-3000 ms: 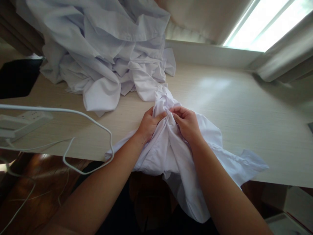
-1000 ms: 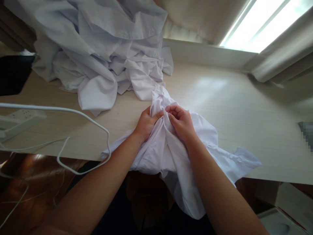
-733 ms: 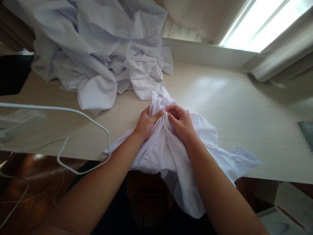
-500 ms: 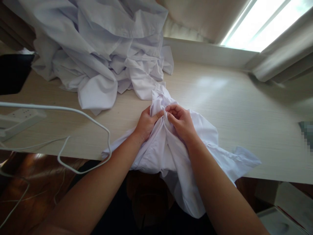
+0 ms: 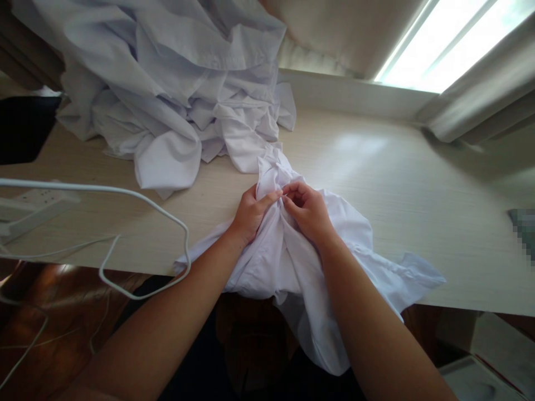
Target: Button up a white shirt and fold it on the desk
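A white shirt [image 5: 267, 262] lies bunched at the table's front edge, with part of it hanging over toward my lap. My left hand [image 5: 253, 211] is closed on its gathered front, thumb on top of the cloth. Close beside it, my right hand [image 5: 307, 209] pinches the same fabric between thumb and fingertips. The two hands almost meet at the fold. Whether a button or other small piece sits between the fingertips is too small to make out. One sleeve end [image 5: 422, 273] stretches out to the right.
A large heap of white garments [image 5: 175, 83] fills the back left of the pale table [image 5: 418, 217]. A white cable [image 5: 137, 195] loops across the left side near a power strip [image 5: 37, 206]. A dark object [image 5: 25, 128] stands far left; curtains [image 5: 472, 106] hang beside the window.
My right hand's fingertips have shifted slightly at the fold, and the left thumb reaches a little further across. The shirt stays where it was; the view has tilted very slightly.
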Available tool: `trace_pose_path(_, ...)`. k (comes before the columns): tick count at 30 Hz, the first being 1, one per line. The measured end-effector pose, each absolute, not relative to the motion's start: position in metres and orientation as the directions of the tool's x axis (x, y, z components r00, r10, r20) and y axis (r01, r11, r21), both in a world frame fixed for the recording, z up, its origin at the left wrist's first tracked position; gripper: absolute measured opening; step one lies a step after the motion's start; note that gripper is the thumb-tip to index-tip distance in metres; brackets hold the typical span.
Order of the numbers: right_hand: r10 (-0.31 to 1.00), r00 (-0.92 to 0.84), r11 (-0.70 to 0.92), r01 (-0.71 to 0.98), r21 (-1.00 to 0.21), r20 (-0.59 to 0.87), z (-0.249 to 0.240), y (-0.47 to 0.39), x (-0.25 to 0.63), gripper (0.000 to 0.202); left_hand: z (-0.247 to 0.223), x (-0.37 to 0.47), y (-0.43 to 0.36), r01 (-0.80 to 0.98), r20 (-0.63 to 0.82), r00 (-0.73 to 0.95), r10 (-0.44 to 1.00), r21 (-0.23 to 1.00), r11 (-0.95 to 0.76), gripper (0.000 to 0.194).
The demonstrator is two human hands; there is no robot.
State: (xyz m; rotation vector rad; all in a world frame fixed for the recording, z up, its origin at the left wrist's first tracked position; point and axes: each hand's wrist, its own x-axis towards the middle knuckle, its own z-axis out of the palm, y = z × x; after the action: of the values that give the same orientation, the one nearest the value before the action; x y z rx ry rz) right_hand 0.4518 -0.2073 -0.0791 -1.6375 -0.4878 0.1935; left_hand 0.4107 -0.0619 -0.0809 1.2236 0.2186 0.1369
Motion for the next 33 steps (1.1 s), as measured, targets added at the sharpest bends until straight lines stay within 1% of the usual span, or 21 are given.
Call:
trace_pose_path(8, 0.411, 0.899, -0.05, 0.188, -0.981, 0.152, -0.0782, -0.2083, 0.4506, 0.018, -0.0852, 0.4122, -0.0596, 0.005, -0.083, 0.964, 0.252, 0.956, 0.295, 0.034)
trace_pose_path(16, 0.433, 0.896, -0.017, 0.117, -0.993, 0.098, -0.0793, -0.21, 0.4527, 0.019, -0.0842, 0.4122, -0.0594, 0.005, -0.078, 0.961, 0.266, 0.964, 0.265, 0.031)
trace_pose_path(22, 0.417, 0.907, 0.067, 0.038, -0.997, 0.063, -0.0794, -0.2098, 0.4554, 0.018, -0.0839, 0.4119, -0.0599, -0.021, -0.045, 0.958, 0.284, 0.974, 0.226, 0.028)
trace_pose_path(24, 0.405, 0.912, 0.047, 0.05, -0.998, 0.065, -0.0798, -0.2091, 0.4559, 0.022, -0.0831, 0.4116, -0.0603, -0.025, -0.036, 0.957, 0.287, 0.978, 0.209, 0.028)
trace_pose_path(28, 0.392, 0.914, -0.066, 0.144, -0.987, 0.107, -0.0814, -0.2086, 0.456, 0.025, -0.0801, 0.4108, -0.0607, -0.029, -0.025, 0.954, 0.299, 0.985, 0.172, 0.028)
trace_pose_path(33, 0.417, 0.898, -0.12, 0.208, -0.971, 0.141, -0.081, -0.2092, 0.4553, 0.02, -0.0757, 0.4093, -0.0609, -0.084, 0.074, 0.952, 0.297, 0.996, 0.022, 0.029)
